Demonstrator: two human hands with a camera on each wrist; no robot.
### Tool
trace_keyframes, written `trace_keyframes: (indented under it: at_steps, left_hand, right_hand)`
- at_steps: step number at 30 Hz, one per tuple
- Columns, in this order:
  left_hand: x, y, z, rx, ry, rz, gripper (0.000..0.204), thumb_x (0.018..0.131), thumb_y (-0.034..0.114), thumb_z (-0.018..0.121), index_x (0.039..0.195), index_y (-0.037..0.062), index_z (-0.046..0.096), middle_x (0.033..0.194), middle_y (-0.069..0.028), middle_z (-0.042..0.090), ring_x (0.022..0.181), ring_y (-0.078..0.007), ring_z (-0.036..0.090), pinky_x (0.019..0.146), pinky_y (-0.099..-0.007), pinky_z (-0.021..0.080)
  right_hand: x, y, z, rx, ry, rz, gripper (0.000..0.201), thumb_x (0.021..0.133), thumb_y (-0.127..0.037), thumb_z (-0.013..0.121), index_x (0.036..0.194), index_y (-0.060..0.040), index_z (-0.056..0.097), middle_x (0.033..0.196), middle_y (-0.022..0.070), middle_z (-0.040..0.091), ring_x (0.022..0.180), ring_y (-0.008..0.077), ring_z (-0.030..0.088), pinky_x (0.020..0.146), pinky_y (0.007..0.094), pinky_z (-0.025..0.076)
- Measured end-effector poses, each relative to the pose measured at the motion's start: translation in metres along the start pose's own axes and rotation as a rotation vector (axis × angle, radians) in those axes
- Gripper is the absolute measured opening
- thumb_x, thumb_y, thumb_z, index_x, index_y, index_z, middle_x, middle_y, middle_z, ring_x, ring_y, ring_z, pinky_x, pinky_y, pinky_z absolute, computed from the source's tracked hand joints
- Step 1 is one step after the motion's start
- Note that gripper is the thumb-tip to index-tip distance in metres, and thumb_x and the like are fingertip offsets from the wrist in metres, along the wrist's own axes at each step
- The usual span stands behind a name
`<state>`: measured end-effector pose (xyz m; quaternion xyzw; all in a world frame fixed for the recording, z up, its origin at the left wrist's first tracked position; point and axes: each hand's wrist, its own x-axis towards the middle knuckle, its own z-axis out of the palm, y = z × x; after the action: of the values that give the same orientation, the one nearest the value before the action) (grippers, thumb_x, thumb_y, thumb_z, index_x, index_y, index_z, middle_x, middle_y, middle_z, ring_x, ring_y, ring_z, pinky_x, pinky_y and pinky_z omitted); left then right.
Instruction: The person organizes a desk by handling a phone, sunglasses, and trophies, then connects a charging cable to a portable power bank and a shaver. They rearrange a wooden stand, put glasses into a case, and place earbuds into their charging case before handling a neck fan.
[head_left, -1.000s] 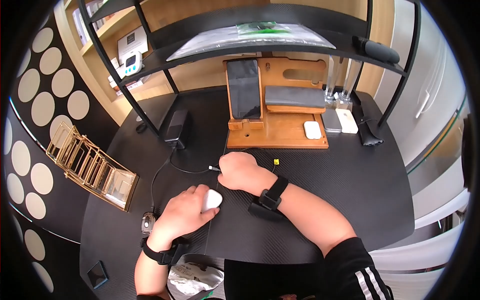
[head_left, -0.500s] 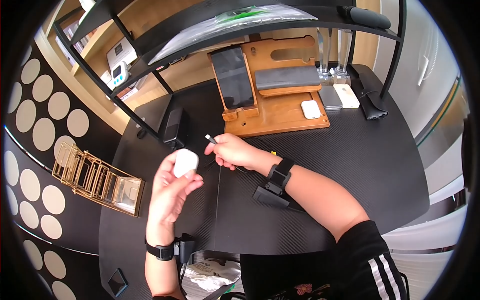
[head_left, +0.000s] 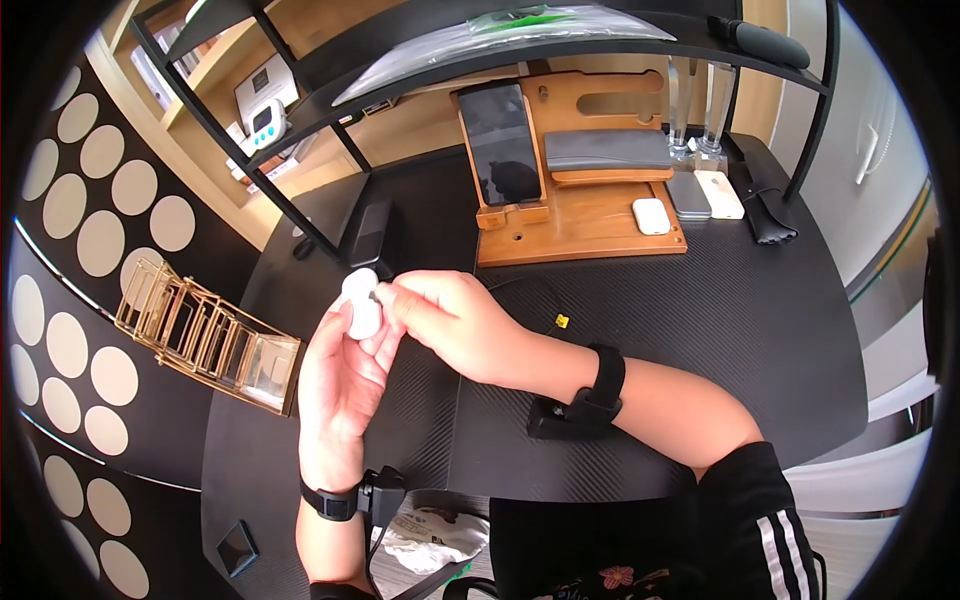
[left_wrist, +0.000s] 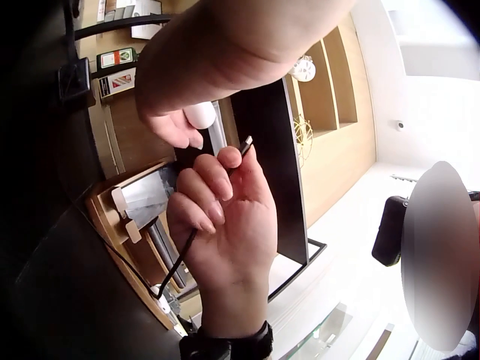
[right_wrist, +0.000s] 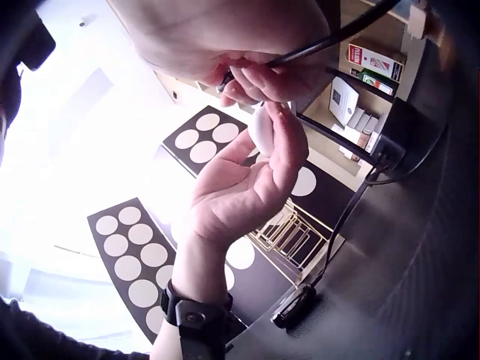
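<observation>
My left hand (head_left: 340,385) holds a small white rounded case (head_left: 366,318), gripped between thumb and fingers. Two rounded white sections show, one above the other, as if its lid is raised. My right hand (head_left: 460,330) is close beside it, fingertips at the case's right side. In the left wrist view the right hand (left_wrist: 225,206) pinches a black cable (left_wrist: 178,262) near its metal-tipped plug (left_wrist: 247,142), apart from the case (left_wrist: 201,115). The right wrist view has the case (right_wrist: 262,131) in the left hand (right_wrist: 240,184), just below the plug; whether they touch cannot be told.
A wooden stand (head_left: 590,235) with a dark tablet (head_left: 503,150) and another white case (head_left: 651,216) is at the back. A black box (head_left: 371,232) stands behind the hands, a gold wire rack (head_left: 200,335) at left. A black shelf (head_left: 500,60) spans above.
Over the last second my left hand has lifted the white case off the desk and turned palm up. My right hand, with the cable, has come left to the case, which now shows two sections.
</observation>
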<state>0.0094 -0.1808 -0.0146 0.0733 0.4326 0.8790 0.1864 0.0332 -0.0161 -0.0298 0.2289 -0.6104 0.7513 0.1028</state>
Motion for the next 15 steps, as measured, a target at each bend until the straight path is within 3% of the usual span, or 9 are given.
trace_keyframes:
  at_steps: [6,8,15]
  left_hand:
    - [-0.008,0.0,0.012,0.042,-0.007,0.065,0.03,0.095,0.015,0.049,0.121,0.0002,0.045,0.108,-0.0135,0.062,0.097,-0.0226,0.064,0.089,-0.0354,0.053]
    - [-0.01,0.0,0.014,0.056,0.015,0.082,0.031,0.095,0.016,0.049,0.121,0.0005,0.045,0.108,-0.0135,0.062,0.097,-0.0223,0.064,0.09,-0.0355,0.053]
    - [-0.011,0.0,0.014,0.138,0.025,0.106,0.03,0.095,0.017,0.049,0.122,0.0028,0.045,0.11,-0.013,0.061,0.101,-0.0228,0.063,0.091,-0.0351,0.051]
  right_hand:
    - [-0.003,0.002,-0.002,-0.127,-0.019,-0.066,0.028,0.099,-0.019,0.046,0.083,0.001,0.055,0.069,0.0017,0.055,0.066,0.0066,0.048,0.06,0.0262,0.042]
    - [-0.001,0.006,-0.005,-0.243,-0.012,0.01,0.027,0.099,-0.019,0.045,0.083,0.0019,0.054,0.068,0.0054,0.055,0.064,0.011,0.051,0.059,0.0284,0.043]
    - [-0.002,0.005,-0.006,-0.383,-0.036,-0.013,0.024,0.097,-0.016,0.046,0.085,0.0035,0.053,0.068,0.0149,0.057,0.06,0.0218,0.056,0.057,0.0325,0.043]
